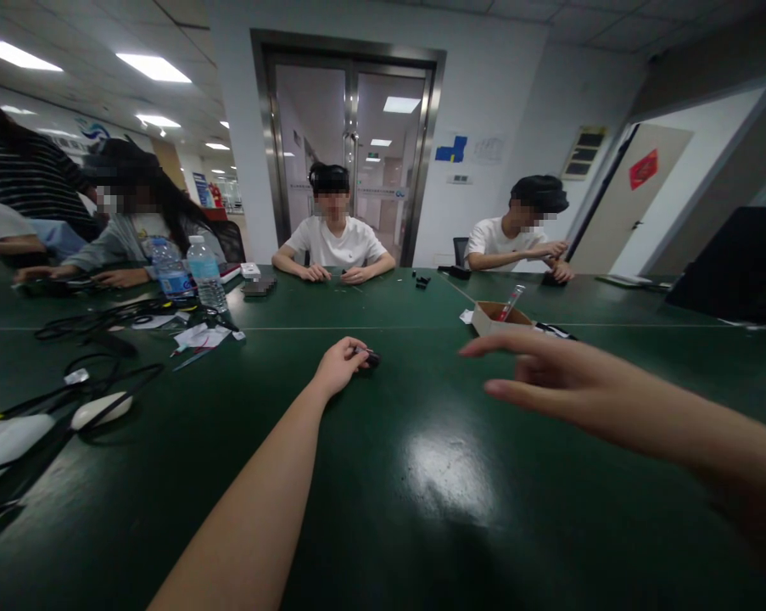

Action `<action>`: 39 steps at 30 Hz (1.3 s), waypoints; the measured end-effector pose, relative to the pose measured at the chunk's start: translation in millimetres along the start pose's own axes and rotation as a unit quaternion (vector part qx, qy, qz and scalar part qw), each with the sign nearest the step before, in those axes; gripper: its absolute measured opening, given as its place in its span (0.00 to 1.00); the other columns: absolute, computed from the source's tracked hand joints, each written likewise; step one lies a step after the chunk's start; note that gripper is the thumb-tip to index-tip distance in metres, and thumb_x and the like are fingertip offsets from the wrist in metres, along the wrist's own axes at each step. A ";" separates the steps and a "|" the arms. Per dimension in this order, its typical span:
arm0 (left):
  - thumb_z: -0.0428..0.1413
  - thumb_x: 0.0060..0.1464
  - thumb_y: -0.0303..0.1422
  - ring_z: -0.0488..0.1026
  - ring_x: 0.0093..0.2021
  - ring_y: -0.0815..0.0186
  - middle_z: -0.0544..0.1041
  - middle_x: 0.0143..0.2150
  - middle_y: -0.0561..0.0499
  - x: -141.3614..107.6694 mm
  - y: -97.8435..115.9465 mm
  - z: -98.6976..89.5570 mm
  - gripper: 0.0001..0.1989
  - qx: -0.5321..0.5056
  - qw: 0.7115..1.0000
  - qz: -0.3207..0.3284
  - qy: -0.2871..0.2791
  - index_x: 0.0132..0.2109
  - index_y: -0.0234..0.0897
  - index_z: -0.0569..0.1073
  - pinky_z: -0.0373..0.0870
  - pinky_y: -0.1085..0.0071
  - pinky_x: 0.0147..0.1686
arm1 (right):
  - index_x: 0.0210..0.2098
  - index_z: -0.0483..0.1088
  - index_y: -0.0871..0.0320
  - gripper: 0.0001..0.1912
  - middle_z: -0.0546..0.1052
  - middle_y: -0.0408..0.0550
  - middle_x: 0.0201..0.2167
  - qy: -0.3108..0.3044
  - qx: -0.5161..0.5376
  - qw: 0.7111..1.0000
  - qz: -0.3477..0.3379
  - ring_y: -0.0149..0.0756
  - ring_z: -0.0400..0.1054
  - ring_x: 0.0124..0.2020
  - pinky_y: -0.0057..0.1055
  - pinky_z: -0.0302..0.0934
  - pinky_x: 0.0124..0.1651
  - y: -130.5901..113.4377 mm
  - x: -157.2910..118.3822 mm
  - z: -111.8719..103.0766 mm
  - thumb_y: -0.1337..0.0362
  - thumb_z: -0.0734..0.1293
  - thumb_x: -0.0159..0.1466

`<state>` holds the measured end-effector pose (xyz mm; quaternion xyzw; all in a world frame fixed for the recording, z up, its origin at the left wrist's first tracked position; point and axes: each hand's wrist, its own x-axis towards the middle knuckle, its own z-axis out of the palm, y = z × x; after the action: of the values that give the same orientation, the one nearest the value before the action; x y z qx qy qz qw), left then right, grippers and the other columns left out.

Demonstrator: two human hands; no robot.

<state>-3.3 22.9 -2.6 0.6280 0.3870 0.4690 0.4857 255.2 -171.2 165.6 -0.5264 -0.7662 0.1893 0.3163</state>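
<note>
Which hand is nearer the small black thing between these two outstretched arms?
The left: the left hand has its fingers on the black thing; the right hand is off to its right, open and apart.

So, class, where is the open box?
In the head view, the open box stands right of centre, just beyond the right hand, with a white scrap on its left.

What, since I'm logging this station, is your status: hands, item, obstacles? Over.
Left hand holds small black object at green tabletop. Right hand raised, open, apart from it. Open cardboard box beyond right hand.
</note>
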 end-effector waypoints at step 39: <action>0.62 0.47 0.40 0.72 0.27 0.70 0.75 0.28 0.48 9.6 3.1 -9.7 0.16 -0.058 0.991 -0.019 0.118 0.36 0.32 0.71 0.68 0.75 0.28 | 0.34 0.66 0.58 0.13 0.71 0.41 0.23 0.036 0.605 0.779 0.163 0.25 0.64 0.18 0.24 0.64 0.24 85.9 165.7 202.3 0.65 0.74 0.55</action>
<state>-10.1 33.6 3.3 0.5312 0.4260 0.5522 0.4810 135.1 23.0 12.0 -0.3499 -0.3853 0.6436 0.5612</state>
